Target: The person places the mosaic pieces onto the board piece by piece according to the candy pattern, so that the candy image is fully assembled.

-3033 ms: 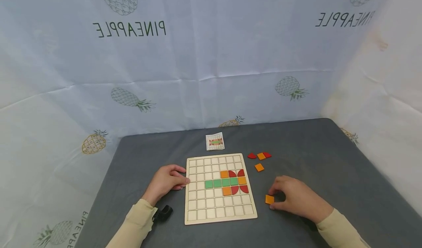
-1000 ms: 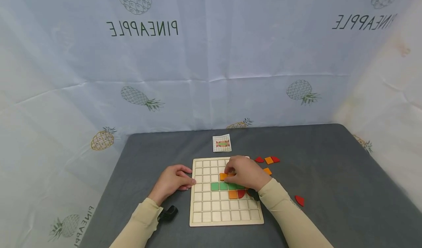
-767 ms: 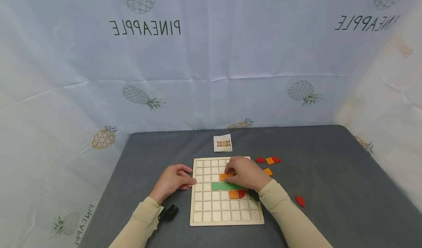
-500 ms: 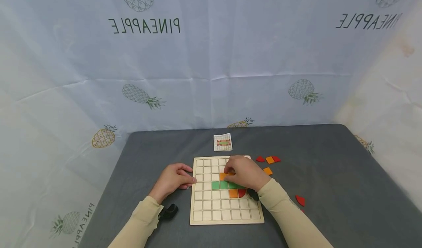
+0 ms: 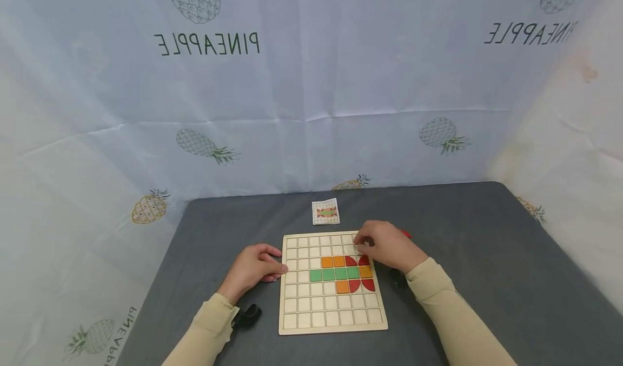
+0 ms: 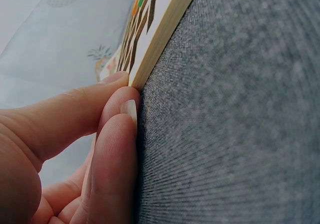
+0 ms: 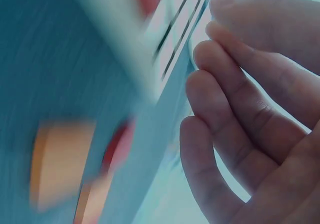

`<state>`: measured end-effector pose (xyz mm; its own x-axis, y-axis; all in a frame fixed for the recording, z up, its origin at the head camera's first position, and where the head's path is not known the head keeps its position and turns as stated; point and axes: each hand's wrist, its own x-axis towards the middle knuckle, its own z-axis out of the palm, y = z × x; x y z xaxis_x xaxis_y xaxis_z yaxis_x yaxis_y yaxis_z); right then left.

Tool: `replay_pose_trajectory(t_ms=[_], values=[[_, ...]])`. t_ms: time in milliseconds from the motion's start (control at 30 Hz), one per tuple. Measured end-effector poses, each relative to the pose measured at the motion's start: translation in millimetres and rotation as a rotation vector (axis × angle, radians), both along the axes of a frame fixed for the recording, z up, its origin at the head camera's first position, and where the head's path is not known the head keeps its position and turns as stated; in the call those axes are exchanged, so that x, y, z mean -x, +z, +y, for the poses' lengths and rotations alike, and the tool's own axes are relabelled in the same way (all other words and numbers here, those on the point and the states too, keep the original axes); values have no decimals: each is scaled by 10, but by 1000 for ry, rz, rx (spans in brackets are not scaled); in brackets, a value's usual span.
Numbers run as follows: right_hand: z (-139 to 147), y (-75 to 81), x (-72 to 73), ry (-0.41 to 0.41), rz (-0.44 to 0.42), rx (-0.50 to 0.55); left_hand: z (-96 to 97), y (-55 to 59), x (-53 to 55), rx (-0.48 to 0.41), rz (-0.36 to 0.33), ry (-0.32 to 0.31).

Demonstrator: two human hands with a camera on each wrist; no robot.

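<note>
A pale wooden grid board [image 5: 311, 304] lies on the dark table. In it sit a row of green squares [image 5: 334, 274], orange squares [image 5: 333, 261] and red quarter-round pieces [image 5: 354, 285]. My left hand [image 5: 253, 266] pinches the board's left edge; the left wrist view has the thumb [image 6: 107, 82] at the top edge and a curled finger against the side. Over the board's upper right corner is my right hand [image 5: 389, 244], its fingers loosely bent with nothing between them. In the right wrist view, a blurred orange square [image 7: 62, 159] and red piece [image 7: 121, 144] lie beside the board.
A small printed card [image 5: 325, 212] with a coloured pattern lies behind the board. One loose red piece [image 5: 406, 234] peeks out behind my right hand, which hides other loose tiles. A pineapple-print curtain [image 5: 311, 85] rises behind the table.
My right hand brought an orange square from the right of the board to the row above the green one. It has let go and moved right and away. The left hand stayed put.
</note>
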<state>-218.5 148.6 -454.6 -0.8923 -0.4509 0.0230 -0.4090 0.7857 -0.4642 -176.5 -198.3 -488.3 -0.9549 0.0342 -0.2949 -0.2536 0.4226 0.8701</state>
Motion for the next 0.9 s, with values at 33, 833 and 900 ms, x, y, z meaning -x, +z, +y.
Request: replay_pose_trajectory(t_ms=[33, 833, 900], values=[[103, 7, 18, -11, -1, -3, -3, -3, -1, 1, 0, 1], [965, -111, 341, -25, -15, -130, -4, -19, 10, -17, -21, 4], [971, -115, 343, -35, -13, -126, 2, -20, 11, -16, -18, 5]])
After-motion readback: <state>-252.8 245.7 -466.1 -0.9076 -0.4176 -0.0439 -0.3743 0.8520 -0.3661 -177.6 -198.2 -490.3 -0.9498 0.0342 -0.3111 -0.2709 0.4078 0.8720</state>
